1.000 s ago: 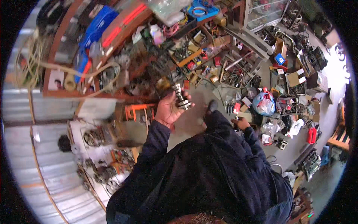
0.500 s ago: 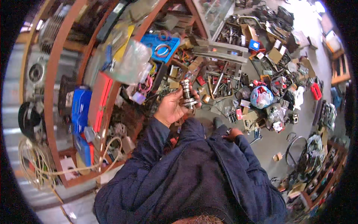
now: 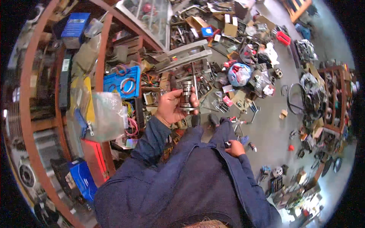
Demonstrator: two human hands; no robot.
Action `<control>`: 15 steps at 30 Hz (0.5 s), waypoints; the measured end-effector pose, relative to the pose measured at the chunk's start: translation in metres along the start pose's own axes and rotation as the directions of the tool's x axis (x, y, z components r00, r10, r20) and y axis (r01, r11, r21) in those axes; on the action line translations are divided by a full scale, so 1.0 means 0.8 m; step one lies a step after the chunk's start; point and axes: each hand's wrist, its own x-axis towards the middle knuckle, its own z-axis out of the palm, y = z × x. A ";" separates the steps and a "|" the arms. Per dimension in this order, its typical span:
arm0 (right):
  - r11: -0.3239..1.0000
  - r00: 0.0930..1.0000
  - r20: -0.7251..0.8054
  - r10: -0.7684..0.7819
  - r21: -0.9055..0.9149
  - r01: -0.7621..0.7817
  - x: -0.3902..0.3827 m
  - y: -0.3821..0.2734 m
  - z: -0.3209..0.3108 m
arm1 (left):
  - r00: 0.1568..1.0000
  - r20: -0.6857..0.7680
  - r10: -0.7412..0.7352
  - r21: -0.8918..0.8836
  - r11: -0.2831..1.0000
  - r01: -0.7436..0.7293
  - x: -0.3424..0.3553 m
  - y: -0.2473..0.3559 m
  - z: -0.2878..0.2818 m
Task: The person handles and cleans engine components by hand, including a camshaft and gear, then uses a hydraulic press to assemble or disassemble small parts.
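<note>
A short shiny metal camshaft (image 3: 186,95) with stepped lobes and a wide flange at its lower end stands nearly upright in my left hand (image 3: 171,108). The fingers wrap round it from behind, and the thumb side lies along its left. My right hand (image 3: 236,148) hangs low by my right thigh, its fingers curled. A small dark piece with a bright glint (image 3: 227,144) shows at those fingertips; its kind cannot be made out.
Wooden shelving (image 3: 104,57) rises on the left with a blue tray (image 3: 131,72), a plastic bag (image 3: 108,117) and a red box (image 3: 95,155). Machine parts and a bulging light-blue bag (image 3: 238,75) litter the floor ahead. A black hoop (image 3: 295,98) lies at the right.
The view has swung, so shelves and floor clutter sit differently in the picture. My left hand still grips the camshaft, which is now more upright. My right hand remains low by my thigh.
</note>
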 end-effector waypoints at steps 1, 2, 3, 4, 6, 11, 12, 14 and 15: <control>1.000 1.000 -0.012 0.022 0.014 -0.021 -0.016 -0.001 0.003 | 0.999 0.026 -0.033 -0.006 0.999 0.033 0.002 0.003 -0.005; 0.998 1.000 0.016 0.024 0.053 -0.025 -0.032 -0.002 0.008 | 0.998 0.032 -0.045 -0.018 0.999 0.045 0.003 0.003 -0.010; 0.996 0.996 0.049 0.072 0.040 -0.074 -0.043 0.000 0.012 | 0.999 -0.005 -0.035 0.014 0.999 0.035 0.005 0.001 -0.014; 0.995 0.998 0.042 0.043 0.083 -0.047 -0.049 0.000 0.018 | 0.999 -0.035 -0.030 0.049 0.998 0.032 0.007 -0.003 -0.018; 0.990 1.000 -0.006 -0.014 0.139 0.014 -0.049 0.005 0.030 | 0.999 -0.051 0.000 0.115 0.993 0.006 0.018 -0.013 -0.026; 0.985 0.928 0.347 -0.136 -0.050 0.163 -0.007 0.021 0.064 | 0.994 -0.103 0.035 0.197 0.980 -0.014 0.051 -0.050 -0.057; 0.976 0.891 0.442 -0.102 -0.127 0.175 0.003 0.023 0.066 | 0.995 -0.098 0.027 0.178 0.984 -0.009 0.058 -0.058 -0.066; 0.965 0.865 0.482 -0.139 -0.131 0.228 0.016 0.027 0.067 | 0.990 -0.141 0.018 0.185 0.983 0.008 0.072 -0.069 -0.088; 0.949 0.804 0.585 -0.104 -0.184 0.257 0.020 0.028 0.064 | 0.988 -0.152 -0.002 0.196 0.980 0.032 0.078 -0.074 -0.100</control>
